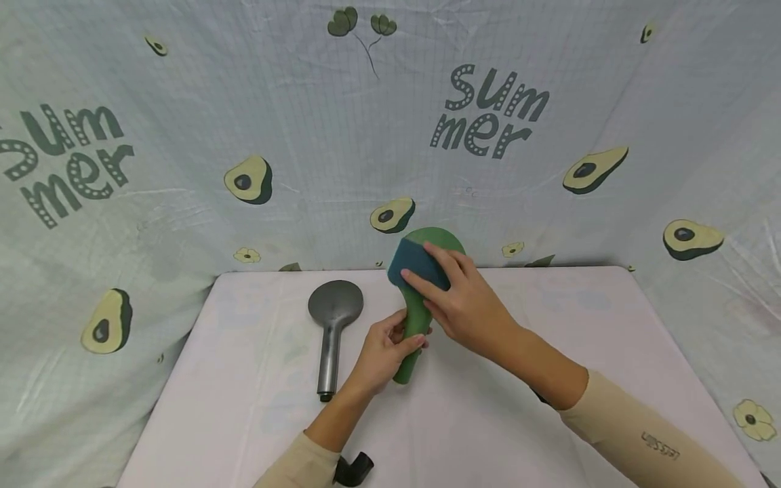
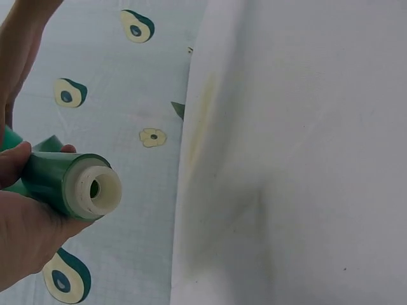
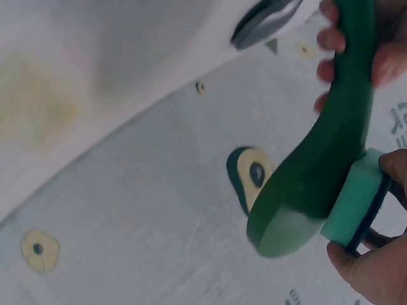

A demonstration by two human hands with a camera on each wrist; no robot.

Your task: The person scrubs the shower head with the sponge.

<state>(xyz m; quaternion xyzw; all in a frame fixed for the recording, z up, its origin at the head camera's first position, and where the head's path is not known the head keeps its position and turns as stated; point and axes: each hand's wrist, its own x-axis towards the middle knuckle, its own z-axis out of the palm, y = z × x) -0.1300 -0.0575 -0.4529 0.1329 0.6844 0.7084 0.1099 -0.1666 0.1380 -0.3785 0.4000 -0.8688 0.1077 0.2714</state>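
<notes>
A green shower head [image 1: 418, 318] is raised over the table, its round head up and its handle slanting down. My left hand [image 1: 381, 352] grips the handle, fingers wrapped round it. In the left wrist view the handle's pale hollow threaded end [image 2: 100, 190] faces the camera. My right hand [image 1: 472, 301] pinches a sponge [image 1: 415, 264] with a dark blue layer outward. In the right wrist view the sponge's lighter green side [image 3: 353, 200] lies against the face of the shower head [image 3: 318, 171]. The sponge hides part of that round face in the head view.
A grey shower head [image 1: 330, 332] lies on the pale table [image 1: 256, 379], left of my left hand. Near the front edge a black angled pipe piece [image 1: 355, 470] shows partly behind the left sleeve. Behind the table hangs a printed cloth [image 1: 317, 135] with avocados.
</notes>
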